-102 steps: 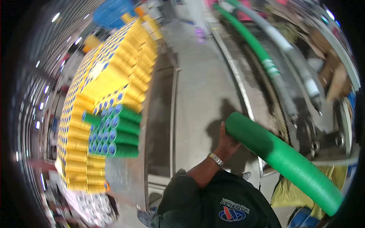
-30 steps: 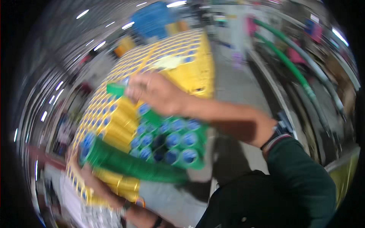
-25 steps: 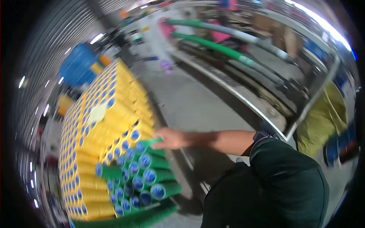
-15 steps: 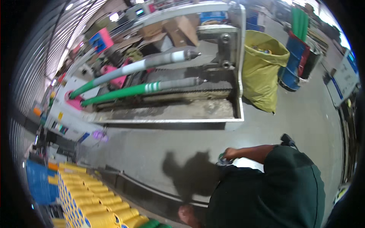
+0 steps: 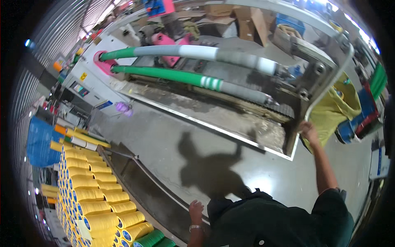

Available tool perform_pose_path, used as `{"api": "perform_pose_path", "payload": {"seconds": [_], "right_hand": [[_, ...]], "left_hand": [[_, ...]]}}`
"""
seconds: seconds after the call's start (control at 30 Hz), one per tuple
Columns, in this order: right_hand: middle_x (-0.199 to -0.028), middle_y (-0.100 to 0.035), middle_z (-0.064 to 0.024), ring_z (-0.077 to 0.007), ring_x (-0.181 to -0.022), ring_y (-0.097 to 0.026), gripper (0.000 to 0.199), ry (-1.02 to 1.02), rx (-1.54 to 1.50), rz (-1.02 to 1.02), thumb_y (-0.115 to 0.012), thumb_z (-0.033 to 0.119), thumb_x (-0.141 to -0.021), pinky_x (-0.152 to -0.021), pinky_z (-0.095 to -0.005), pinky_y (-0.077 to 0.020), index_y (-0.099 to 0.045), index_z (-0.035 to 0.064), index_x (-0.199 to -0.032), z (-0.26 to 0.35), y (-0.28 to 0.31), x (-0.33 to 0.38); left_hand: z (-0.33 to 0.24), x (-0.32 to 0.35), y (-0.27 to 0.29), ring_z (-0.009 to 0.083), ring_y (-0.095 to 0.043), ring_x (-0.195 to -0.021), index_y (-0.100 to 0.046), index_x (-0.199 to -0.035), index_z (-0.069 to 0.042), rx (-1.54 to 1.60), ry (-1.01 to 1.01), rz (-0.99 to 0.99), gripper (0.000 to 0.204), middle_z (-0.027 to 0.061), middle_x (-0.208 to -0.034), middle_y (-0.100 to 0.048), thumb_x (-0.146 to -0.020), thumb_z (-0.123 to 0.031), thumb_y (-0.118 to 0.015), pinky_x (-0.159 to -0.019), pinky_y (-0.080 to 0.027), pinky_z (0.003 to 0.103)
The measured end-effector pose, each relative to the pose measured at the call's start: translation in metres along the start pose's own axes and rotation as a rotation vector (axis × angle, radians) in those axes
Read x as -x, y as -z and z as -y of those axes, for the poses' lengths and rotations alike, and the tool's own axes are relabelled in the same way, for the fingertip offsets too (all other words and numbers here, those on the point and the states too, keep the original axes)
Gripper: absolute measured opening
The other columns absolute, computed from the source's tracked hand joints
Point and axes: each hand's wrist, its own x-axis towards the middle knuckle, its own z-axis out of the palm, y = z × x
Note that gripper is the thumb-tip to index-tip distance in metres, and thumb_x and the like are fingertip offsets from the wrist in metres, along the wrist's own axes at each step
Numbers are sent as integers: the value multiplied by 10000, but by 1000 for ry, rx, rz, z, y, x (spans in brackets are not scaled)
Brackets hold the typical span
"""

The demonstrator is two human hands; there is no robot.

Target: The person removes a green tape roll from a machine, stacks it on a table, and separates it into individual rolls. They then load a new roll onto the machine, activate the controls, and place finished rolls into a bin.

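- The right hand reaches out to the corner of the machine frame; its fingers are bent there, and whether they grip the frame or anything else I cannot tell.
- Half a second ago that hand was close to the body with a small green piece at its fingers; no such piece shows at them now.
- The left hand hangs with its fingers loosely parted, nothing seen in them; it was a blur at the lower edge.
- Below and left of the left fingers lie the green rolls, cut off by the lower edge; farther left, more of the yellow rolls now shows.
- Up and left of the right fingers, apart from them, run the green-and-white spindle and the thicker spindle.
- The yellow sack stands just right of the right fingers.
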Motion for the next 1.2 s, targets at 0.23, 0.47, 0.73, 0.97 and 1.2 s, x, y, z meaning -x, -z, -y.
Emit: {"api": "perform_pose_path", "payload": {"seconds": [0.23, 0.47, 0.73, 0.97, 1.2], "right_hand": [[-1210, -654, -219, -310, -1144, -640, 560, 75, 513, 468, -754, 126, -784, -990, -393, -502, -584, -45, -1290, 23, -295, -21], [-1364, -562, -227, -412, -1215, -564, 776, 200, 939, 111, -829, 213, -732, -1061, -450, -454, -493, 75, -1418, 94, -346, -161], [-1412, -511, -209, -411, -1287, -493, 859, 31, 1149, 31, -848, 230, -670, -1088, -468, -420, -466, 47, -1417, 92, -367, -309], [-1197, -623, -238, -418, -1152, -577, 847, 88, 1225, 88, -853, 420, -647, -979, -523, -460, -496, 4, -1292, 87, -459, -362], [-1276, -556, -283, -451, -1206, -531, 781, 120, 1099, 101, -813, 335, -731, -994, -538, -445, -469, -39, -1324, 124, -517, -380]], "left_hand": [[-43, -127, 54, 185, -676, -797, -533, -1281, 49, 201, -57, -32, 401, 126, -960, -675, -925, -76, -668, -634, -563, 279], [-148, -333, 95, 278, -648, -931, -543, -1226, -17, 448, -159, 125, 403, 141, -1035, -648, -961, -308, -629, -769, -551, 412], [-411, -463, 27, 293, -604, -1124, -370, -1468, -24, 543, -95, -50, 621, 175, -1224, -597, -1008, -409, -533, -991, -476, 426], [-539, -570, -57, 340, -515, -1274, -265, -1540, -26, 638, -114, 86, 712, 233, -1406, -482, -1017, -433, -526, -1090, -409, 455], [-652, -737, -162, 339, -491, -1282, -286, -1537, -107, 693, -238, 385, 683, 207, -1432, -437, -1007, -444, -553, -1072, -426, 463]]}}
